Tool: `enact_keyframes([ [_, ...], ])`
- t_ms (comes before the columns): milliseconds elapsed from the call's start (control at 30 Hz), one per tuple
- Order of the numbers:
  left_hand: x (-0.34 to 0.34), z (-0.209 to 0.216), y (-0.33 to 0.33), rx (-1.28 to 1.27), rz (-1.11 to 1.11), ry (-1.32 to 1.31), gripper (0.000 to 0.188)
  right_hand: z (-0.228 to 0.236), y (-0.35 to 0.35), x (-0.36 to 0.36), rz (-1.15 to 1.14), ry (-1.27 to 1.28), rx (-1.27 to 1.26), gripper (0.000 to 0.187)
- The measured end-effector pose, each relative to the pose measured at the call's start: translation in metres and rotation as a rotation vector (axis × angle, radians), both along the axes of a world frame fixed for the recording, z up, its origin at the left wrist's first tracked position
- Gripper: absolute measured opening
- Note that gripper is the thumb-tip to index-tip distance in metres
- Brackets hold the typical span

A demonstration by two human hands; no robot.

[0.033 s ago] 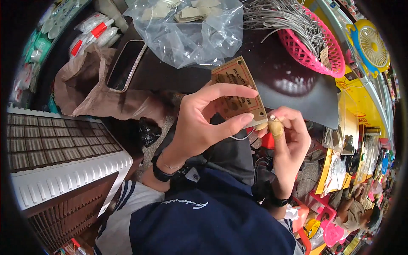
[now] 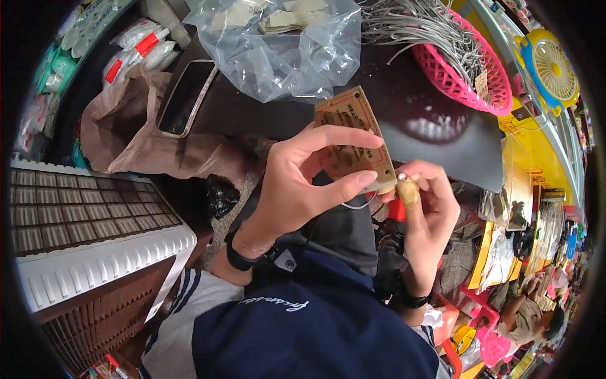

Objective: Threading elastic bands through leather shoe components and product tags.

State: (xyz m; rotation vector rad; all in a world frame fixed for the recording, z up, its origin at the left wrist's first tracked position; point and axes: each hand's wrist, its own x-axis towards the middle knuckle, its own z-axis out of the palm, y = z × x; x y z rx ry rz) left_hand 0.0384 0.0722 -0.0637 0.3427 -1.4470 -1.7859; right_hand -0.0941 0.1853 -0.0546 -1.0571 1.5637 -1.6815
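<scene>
1. Change is slight: the tan card [image 2: 363, 161] sits a touch lower at its far end, and the right thumb, in a yellowish cover [image 2: 409, 194], has dipped a little.
2. Left hand [image 2: 293, 180] hardly moves. It holds the card with thumb and forefinger spread across the printed face, the other fingers mostly hidden; whether this is one card or several stacked, I cannot tell.
3. Right hand [image 2: 435, 205] keeps a narrow pinch just beside the card's lower right corner. A silvery bit [image 2: 402, 177] shows between thumb and forefinger, too small to identify.
4. Thin grey wire [image 2: 361, 207] loops below the card toward the right fingers; whether it passes through a corner hole is hidden.
5. Card and hands are in the air by the near edge of the dark table [image 2: 442, 158].
6. So small a shift suggests fine finger work, the left hand steadying and the right working.
7. Beyond, the pink basket [image 2: 503, 85] with its grey wire bundle [image 2: 435, 31] and the clear bag [image 2: 271, 69] stay put.
</scene>
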Motion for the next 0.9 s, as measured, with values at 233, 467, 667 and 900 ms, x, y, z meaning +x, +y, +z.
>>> enact_keyframes([
  [233, 0.000, -0.003, 0.002, 0.051, -0.054, 0.014, 0.032, -0.001, -0.005, -0.004, 0.036, 0.341, -0.020, 0.016],
  [467, 0.000, 0.000, 0.002, 0.086, -0.076, 0.004, 0.032, 0.002, -0.004, -0.005, -0.008, 0.469, -0.069, 0.017],
  [667, 0.001, -0.001, 0.001, 0.104, -0.109, -0.012, 0.033, 0.000, 0.001, -0.006, 0.102, 0.006, -0.033, 0.016],
  [900, -0.002, -0.001, 0.003, 0.126, -0.102, 0.009, 0.033, -0.001, -0.001, -0.009, 0.086, 0.301, -0.051, 0.017],
])
